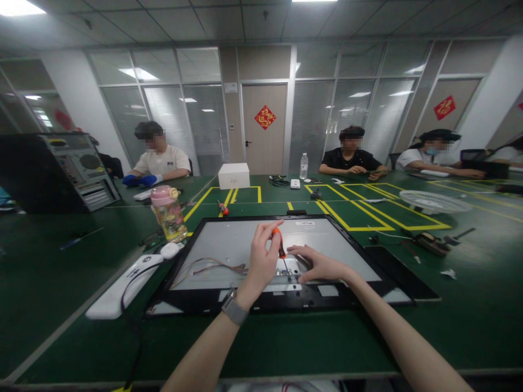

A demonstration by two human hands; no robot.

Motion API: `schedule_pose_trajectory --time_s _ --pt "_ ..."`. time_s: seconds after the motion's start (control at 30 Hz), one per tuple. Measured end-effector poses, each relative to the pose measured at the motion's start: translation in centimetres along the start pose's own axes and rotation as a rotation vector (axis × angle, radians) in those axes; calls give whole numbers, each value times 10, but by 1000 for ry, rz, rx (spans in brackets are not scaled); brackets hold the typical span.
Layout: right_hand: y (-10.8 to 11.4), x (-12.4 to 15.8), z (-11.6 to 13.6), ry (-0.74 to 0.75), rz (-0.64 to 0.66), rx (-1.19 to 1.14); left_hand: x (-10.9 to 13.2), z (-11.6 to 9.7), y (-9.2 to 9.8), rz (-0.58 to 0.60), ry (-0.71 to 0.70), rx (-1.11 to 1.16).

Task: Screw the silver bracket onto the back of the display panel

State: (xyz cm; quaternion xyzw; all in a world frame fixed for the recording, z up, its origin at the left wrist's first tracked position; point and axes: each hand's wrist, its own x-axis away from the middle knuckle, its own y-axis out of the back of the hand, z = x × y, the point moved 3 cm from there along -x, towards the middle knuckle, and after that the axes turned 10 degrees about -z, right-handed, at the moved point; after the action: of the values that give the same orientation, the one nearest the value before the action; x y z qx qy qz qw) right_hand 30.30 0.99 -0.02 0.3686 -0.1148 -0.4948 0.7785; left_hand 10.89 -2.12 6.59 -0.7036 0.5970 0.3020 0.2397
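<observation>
My left hand (263, 258), with a watch on its wrist, grips the orange and black handle of a screwdriver (281, 247). The tool stands nearly upright, its shaft reaching down to a small circuit board (288, 268) on the back of a flat display panel (229, 239). Whether the tip sits in a screw is too small to tell. Beside it, my right hand (321, 265) rests near the board with its fingers apart around the screwdriver's tip; I cannot make out anything in them. Thin coloured wires (216, 267) run left from the board across the panel.
Left of the panel are a white power strip (122, 286) with a black cable and a pink-lidded bottle (168, 215). A black slab (402, 272) and a handheld tool (431, 242) lie right. Another screwdriver (223, 208) is behind. People (351, 155) sit across the green table.
</observation>
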Motion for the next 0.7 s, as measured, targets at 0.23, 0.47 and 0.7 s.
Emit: schedule_pose_trajectory --time_s 0.23,0.47,0.7 --pt "0 0 0 6 8 5 1 -3 -1 -8 -44 -6" --pt "-1 0 -4 -8 6 14 2 -4 -2 45 -69 9" --pt "-1 -1 -5 18 3 12 3 -4 -2 76 -107 27"
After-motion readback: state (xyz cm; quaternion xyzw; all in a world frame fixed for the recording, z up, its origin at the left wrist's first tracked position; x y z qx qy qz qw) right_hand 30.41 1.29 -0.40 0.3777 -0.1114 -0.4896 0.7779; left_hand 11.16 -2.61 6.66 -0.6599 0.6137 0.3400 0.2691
